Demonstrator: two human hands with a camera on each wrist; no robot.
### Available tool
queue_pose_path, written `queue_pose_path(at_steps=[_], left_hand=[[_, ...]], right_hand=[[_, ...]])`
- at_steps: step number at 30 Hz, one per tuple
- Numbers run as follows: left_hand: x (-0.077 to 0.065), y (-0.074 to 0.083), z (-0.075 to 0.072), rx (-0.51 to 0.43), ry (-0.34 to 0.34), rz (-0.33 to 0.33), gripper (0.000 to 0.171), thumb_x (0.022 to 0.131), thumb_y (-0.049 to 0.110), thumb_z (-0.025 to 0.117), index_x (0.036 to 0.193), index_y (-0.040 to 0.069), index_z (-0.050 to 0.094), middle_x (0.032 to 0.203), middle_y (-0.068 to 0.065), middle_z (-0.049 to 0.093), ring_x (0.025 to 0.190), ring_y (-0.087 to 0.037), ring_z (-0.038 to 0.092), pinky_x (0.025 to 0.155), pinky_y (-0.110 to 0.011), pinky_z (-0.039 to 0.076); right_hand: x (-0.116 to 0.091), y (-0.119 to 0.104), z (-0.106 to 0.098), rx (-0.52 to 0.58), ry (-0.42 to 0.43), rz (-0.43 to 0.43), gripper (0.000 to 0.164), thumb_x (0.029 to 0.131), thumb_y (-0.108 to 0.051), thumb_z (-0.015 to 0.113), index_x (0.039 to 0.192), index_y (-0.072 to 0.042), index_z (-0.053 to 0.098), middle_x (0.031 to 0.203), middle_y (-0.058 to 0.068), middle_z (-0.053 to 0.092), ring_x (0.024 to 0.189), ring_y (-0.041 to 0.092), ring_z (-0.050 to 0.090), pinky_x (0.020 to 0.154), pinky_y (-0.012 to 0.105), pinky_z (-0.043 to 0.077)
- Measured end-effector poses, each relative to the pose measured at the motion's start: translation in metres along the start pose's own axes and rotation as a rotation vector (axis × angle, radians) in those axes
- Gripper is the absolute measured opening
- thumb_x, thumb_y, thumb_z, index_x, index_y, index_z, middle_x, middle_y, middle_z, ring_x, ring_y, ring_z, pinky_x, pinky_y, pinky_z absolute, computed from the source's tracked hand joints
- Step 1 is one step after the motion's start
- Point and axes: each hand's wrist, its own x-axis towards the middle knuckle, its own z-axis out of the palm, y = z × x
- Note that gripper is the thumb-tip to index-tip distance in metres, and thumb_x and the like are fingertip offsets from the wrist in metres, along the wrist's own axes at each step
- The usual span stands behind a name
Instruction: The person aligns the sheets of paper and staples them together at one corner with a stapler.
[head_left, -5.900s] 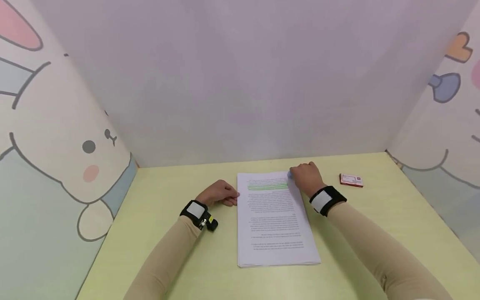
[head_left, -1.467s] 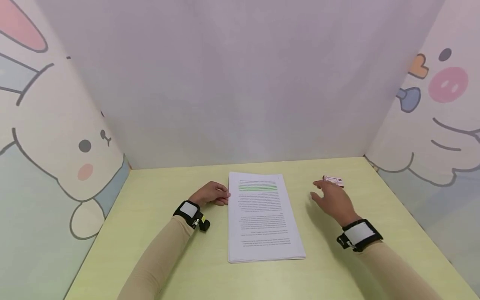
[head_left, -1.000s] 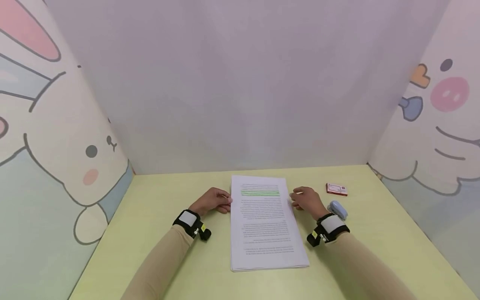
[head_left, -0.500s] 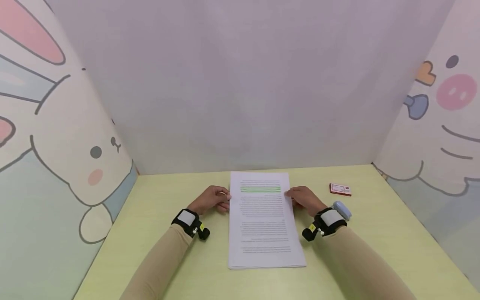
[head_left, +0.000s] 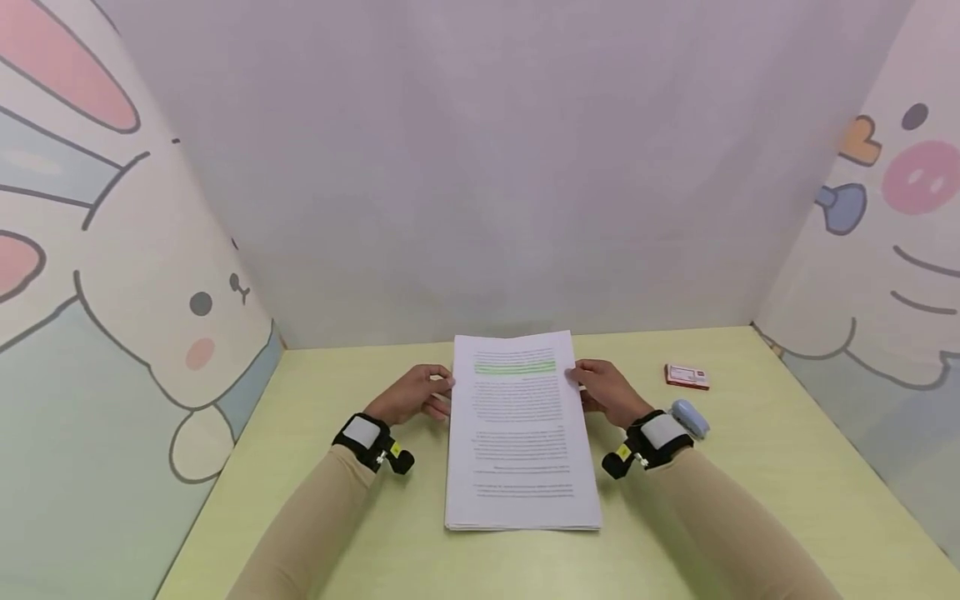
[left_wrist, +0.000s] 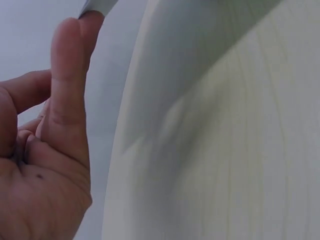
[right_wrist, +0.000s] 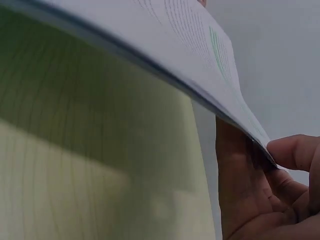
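A stack of printed paper, with green highlighted lines near its far end, is raised off the table at that end. My left hand pinches its left edge; in the left wrist view, a corner of the paper shows between thumb and finger. On the opposite edge my right hand grips the stack, thumb on top and fingers beneath, as the right wrist view shows with the bowed sheets. Right of the right wrist lies a small, rounded light-blue object, shaped like a mini stapler.
Behind the light-blue object sits a small red-and-white box. The pale yellow table meets a plain back wall. Side walls with cartoon animals stand at left and right.
The right hand set the light-blue object down near the small box, then took hold of the stack's right edge. Both hands have since lifted the stack's far end.
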Motion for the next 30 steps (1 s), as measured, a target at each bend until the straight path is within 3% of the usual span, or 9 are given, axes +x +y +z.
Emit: queue_pose_path(at_steps=[8,15,24,30], left_hand=[[-0.016,0.006,-0.010,-0.019,0.005,-0.019,0.016,0.108,0.012,0.049,0.113,-0.003,0.054,0.103,-0.017,0.068,0.069,-0.020,0.073,0.061,-0.030,0.060],[-0.026,0.003,-0.008,-0.016,-0.010,-0.071,0.017,0.106,0.009,0.053,0.116,-0.004,0.051,0.100,-0.015,0.064,0.069,-0.022,0.073,0.059,-0.029,0.059],[-0.015,-0.004,0.006,0.062,-0.011,-0.113,0.014,0.104,0.007,0.056,0.111,-0.005,0.055,0.099,-0.016,0.067,0.076,-0.028,0.075,0.065,-0.036,0.061],[-0.007,-0.010,0.015,0.213,0.007,-0.126,0.012,0.102,0.007,0.059,0.107,-0.004,0.060,0.087,-0.017,0.074,0.072,-0.023,0.074,0.062,-0.032,0.060]], right_hand=[[-0.004,-0.005,0.012,0.050,-0.061,-0.025,0.033,0.108,-0.018,0.051,0.126,0.009,0.058,0.104,0.017,0.071,0.081,0.024,0.072,0.066,0.032,0.057],[-0.007,0.005,0.016,0.048,-0.087,-0.011,0.033,0.108,-0.015,0.052,0.126,0.011,0.057,0.103,0.017,0.071,0.081,0.023,0.072,0.065,0.032,0.058],[-0.010,0.020,0.006,-0.042,-0.027,0.017,0.028,0.108,-0.016,0.052,0.118,0.008,0.061,0.101,0.017,0.070,0.079,0.023,0.070,0.061,0.032,0.056],[-0.008,0.027,0.005,-0.144,0.038,0.041,0.024,0.106,-0.016,0.054,0.108,0.005,0.065,0.091,0.012,0.069,0.069,0.018,0.062,0.054,0.029,0.048]])
